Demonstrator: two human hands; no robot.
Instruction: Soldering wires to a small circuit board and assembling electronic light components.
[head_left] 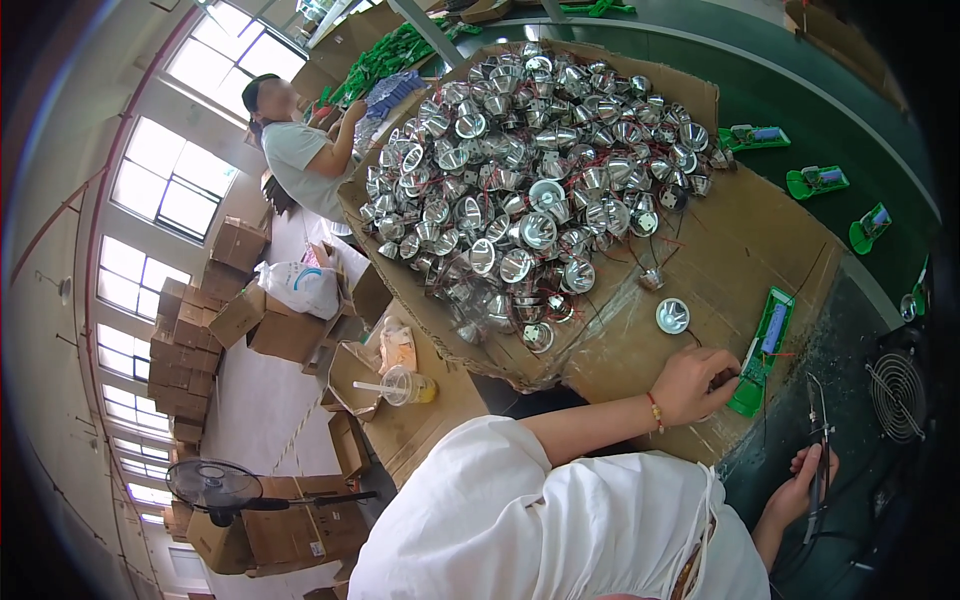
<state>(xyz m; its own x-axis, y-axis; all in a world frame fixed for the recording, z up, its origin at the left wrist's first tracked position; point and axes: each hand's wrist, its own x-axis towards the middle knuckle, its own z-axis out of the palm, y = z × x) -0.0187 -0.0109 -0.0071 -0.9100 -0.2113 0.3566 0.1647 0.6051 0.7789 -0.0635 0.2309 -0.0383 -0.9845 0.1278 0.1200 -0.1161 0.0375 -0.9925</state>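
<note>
My left hand (693, 386) is closed, fingers pinched together at the edge of a green plastic housing (748, 396). What sits between the fingertips is too small to make out. The housing lies on cardboard and holds a blue cylindrical battery, a green circuit board and thin red and dark wires. Just beyond my left hand, a silver reflector lamp cup (672, 316) lies face up, a dark wire running from it toward the hand. My right hand (800, 485) grips a soldering iron (821, 468) by its handle, tip pointing away from me, right of the housing.
A large cardboard box (450, 345) heaped with silver lamp cups (540, 200) fills the far middle. Several green housings (818, 181) stand along the dark green belt at right. A round metal fan guard (896, 398) is near my right hand. A drink cup (408, 385) stands left; another person (305, 150) works beyond.
</note>
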